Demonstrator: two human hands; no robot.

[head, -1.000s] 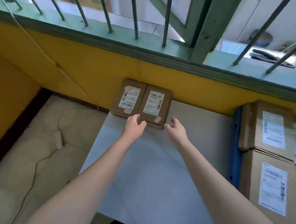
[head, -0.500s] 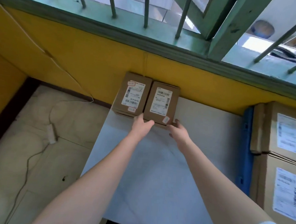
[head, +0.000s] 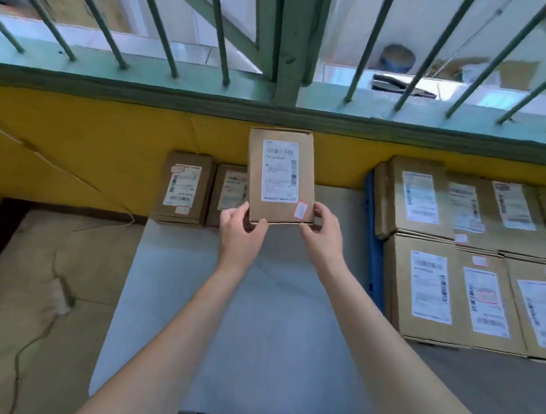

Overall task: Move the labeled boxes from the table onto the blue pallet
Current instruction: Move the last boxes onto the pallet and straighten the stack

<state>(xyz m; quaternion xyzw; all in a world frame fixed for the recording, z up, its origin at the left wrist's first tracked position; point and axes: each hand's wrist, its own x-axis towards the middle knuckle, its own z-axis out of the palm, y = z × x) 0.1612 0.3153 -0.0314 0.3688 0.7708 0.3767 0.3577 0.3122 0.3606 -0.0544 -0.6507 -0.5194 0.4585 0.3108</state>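
Note:
A small brown labeled box (head: 281,178) is lifted above the white table (head: 259,326). My left hand (head: 240,233) grips its near left corner and my right hand (head: 322,231) grips its near right corner. Two more labeled boxes stay at the table's far edge against the yellow wall: one at the left (head: 184,188), and one (head: 229,193) partly hidden behind the lifted box. To the right, the blue pallet (head: 372,243) shows only as a blue edge under several stacked labeled boxes (head: 453,248).
A yellow wall (head: 94,143) with a green barred window sill (head: 146,70) runs behind the table. The floor at the left holds a cable and a small adapter (head: 59,300). A grey floor strip (head: 483,392) lies in front of the pallet.
Both hands reached the right-hand box of the pair, took hold of it and raised it off the table. A further box beneath or behind it is now visible. The view turned right.

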